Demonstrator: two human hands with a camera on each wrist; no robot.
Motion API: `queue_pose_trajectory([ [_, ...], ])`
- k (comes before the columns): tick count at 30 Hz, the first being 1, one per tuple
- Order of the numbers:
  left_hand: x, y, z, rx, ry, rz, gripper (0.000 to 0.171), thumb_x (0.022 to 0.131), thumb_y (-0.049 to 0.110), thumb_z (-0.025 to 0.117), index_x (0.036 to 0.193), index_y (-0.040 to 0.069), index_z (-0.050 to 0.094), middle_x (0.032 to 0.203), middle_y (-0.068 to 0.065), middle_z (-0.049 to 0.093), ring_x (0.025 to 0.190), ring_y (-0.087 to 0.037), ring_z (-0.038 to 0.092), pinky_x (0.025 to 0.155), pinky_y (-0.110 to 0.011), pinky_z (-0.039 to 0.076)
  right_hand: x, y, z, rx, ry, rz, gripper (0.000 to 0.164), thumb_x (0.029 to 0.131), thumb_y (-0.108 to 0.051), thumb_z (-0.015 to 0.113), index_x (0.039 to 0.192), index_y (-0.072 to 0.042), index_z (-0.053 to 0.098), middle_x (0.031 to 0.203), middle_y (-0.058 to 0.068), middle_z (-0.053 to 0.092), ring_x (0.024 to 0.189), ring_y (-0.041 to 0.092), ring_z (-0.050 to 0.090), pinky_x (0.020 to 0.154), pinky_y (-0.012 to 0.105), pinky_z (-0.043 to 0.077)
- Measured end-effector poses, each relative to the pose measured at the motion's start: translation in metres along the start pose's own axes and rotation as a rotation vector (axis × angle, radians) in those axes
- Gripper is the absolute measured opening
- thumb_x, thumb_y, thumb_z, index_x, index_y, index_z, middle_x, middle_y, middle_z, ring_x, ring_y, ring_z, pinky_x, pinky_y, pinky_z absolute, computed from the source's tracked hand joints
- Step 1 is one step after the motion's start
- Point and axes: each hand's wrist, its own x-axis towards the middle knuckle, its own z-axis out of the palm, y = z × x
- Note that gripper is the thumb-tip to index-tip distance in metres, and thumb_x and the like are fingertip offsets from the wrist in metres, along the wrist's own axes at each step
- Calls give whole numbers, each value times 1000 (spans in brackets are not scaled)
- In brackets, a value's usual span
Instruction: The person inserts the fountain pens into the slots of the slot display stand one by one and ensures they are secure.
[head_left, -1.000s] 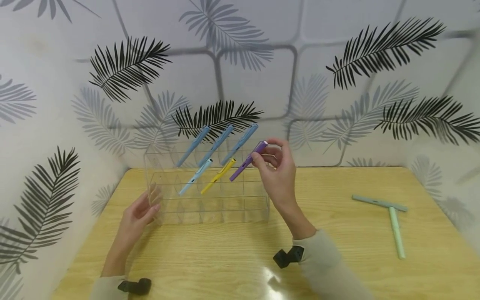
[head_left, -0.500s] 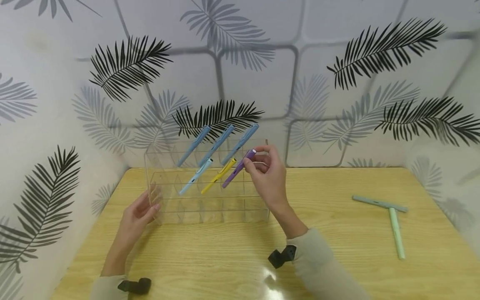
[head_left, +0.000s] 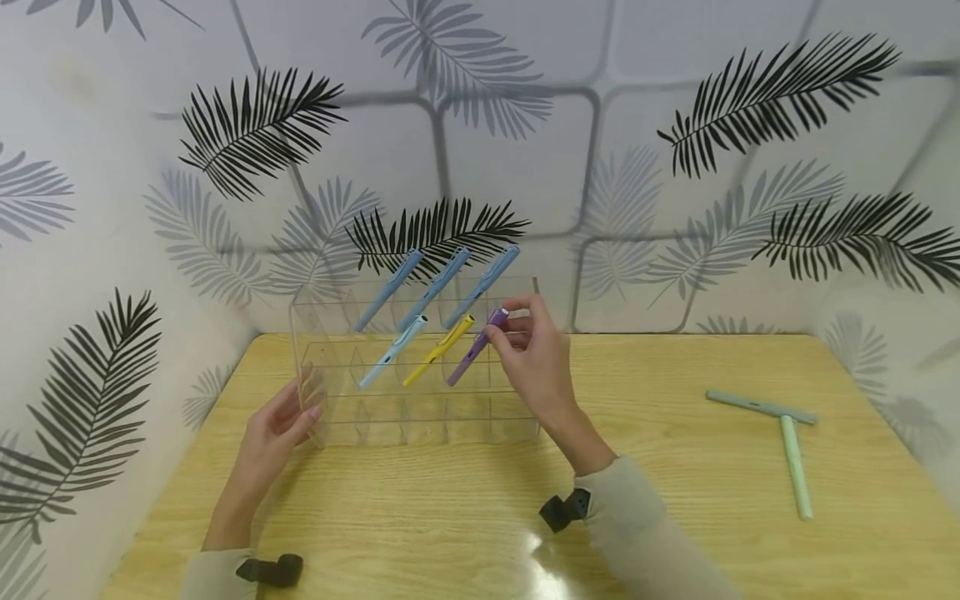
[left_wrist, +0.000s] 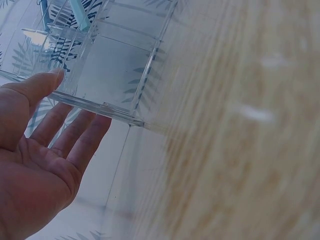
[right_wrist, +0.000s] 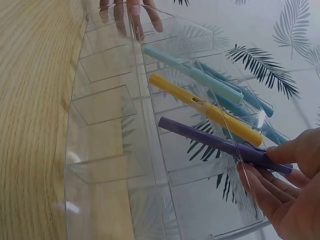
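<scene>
A pale wall (head_left: 517, 179) printed with black and grey leaf fronds fills the background. In front of it stands a table (head_left: 420, 525) with a light wood-grain top, light glinting near its front edge. A clear tiered rack (head_left: 420, 395), divided by upright partitions, stands on the left half of the table close to the wall.

Two hands in pale sleeves (head_left: 660, 533) work at it. The left hand (head_left: 273, 425) holds the rack's left side panel, thumb on one face and fingers reaching round to the other. The right hand (head_left: 540, 358) is at the rack's right part, thumb and fingers pinching the upper end of a purple pen (head_left: 474, 353).

That pen leans in the middle tier, its lower end down to the left, just right of a yellow pen (head_left: 438, 350) at a similar slant; whether its tip touches the tier's floor cannot be told. A light blue pen (head_left: 393, 350) leans left of the yellow one. Three blue pens (head_left: 435, 287) lean in the top tier behind them. On the table's right side, well apart from the rack, a grey-green pen (head_left: 761, 407) lies crosswise, with a pale green pen (head_left: 796, 467) below it in a rough T.

A small black device (head_left: 566, 510) sits at each wrist.
</scene>
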Motion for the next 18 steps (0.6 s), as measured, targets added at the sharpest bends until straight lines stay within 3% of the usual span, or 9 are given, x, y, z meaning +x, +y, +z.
queue_pose_trajectory([
  [11, 0, 1, 0, 1, 6, -2, 57, 106, 8, 58, 158, 5, 37, 147, -33, 48, 119, -7, 64, 90, -24, 57, 2, 0, -3, -159, -17, -70, 28, 97, -3, 71, 120, 2, 56, 95, 16, 76, 80, 27, 77, 68, 35, 64],
  [18, -1, 1, 0, 3, 3, -5, 57, 106, 8, 58, 159, 6, 38, 147, -33, 48, 119, -8, 64, 90, -24, 57, 1, 0, -5, -220, -31, -58, 27, 97, -6, 71, 118, 0, 55, 91, 14, 77, 77, 23, 77, 61, 33, 62],
])
